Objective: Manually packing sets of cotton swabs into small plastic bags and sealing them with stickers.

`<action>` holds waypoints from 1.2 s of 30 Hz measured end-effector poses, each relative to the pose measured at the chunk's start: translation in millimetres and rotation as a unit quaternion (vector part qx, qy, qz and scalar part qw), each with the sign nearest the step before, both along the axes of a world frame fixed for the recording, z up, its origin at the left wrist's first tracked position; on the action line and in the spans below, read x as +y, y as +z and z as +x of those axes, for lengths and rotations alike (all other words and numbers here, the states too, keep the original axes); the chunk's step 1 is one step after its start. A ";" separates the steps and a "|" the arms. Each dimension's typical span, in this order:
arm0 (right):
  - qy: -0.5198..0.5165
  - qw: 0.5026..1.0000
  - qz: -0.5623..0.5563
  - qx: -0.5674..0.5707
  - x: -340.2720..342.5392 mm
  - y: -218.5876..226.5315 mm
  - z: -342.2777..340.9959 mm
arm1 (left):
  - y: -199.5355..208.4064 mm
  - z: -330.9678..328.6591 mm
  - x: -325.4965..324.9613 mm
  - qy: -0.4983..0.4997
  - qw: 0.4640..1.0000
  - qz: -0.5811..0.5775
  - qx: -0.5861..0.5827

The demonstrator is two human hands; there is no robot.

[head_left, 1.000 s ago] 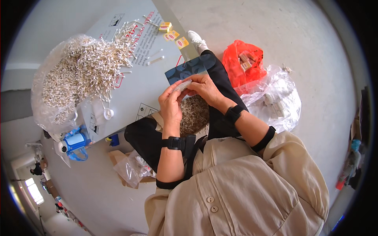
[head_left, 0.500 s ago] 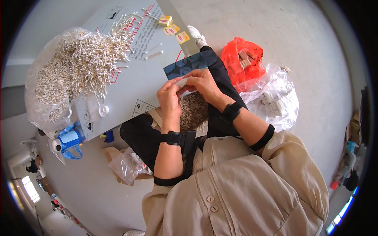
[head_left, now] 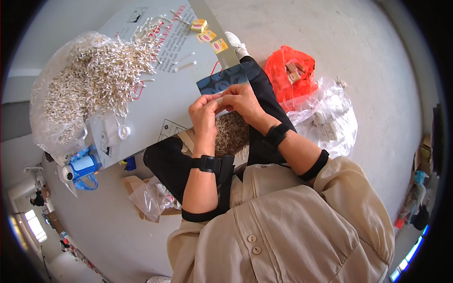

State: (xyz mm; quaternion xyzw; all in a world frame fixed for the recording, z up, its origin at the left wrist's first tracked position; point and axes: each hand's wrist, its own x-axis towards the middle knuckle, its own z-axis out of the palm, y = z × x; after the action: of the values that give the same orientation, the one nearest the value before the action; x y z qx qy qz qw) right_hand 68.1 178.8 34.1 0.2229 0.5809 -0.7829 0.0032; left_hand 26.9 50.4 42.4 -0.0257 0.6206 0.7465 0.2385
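Note:
Both my hands meet over the near edge of the table, fingertips pinched around a small bundle of cotton swabs (head_left: pixel 219 100), mostly covered by the fingers. My left hand (head_left: pixel 203 113) grips its left side, and my right hand (head_left: pixel 241 101) closes on it from the right. Just beyond the fingers lies a dark blue patterned sheet (head_left: pixel 222 81). Beneath the hands, between my legs, a mass of thin brownish sticks (head_left: pixel 231 135) fills a container whose sides are mostly hidden.
A large clear bag (head_left: pixel 40 106) spills cotton swabs (head_left: pixel 101 70) across the table (head_left: pixel 146 111). Small yellow boxes (head_left: pixel 218 45) lie at its far edge. A blue bottle (head_left: pixel 84 166) stands left. On the floor are a red bag (head_left: pixel 283 70), a clear bag of white packs (head_left: pixel 332 120) and a cardboard box (head_left: pixel 134 184).
The fingers have closed further over the bundle, so less of it shows. Both hands stay in nearly the same place.

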 end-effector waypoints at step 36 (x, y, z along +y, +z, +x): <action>0.071 0.989 -0.060 0.117 19.0 -3.0 19.4 | -6.9 11.5 -13.6 -0.048 0.993 0.051 0.097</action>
State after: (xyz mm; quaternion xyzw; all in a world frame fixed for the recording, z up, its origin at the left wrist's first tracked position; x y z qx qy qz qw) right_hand 87.6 197.7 31.2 0.0872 0.5439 -0.8346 0.0043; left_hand 38.3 36.9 35.5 0.0887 0.6028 0.7635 0.2142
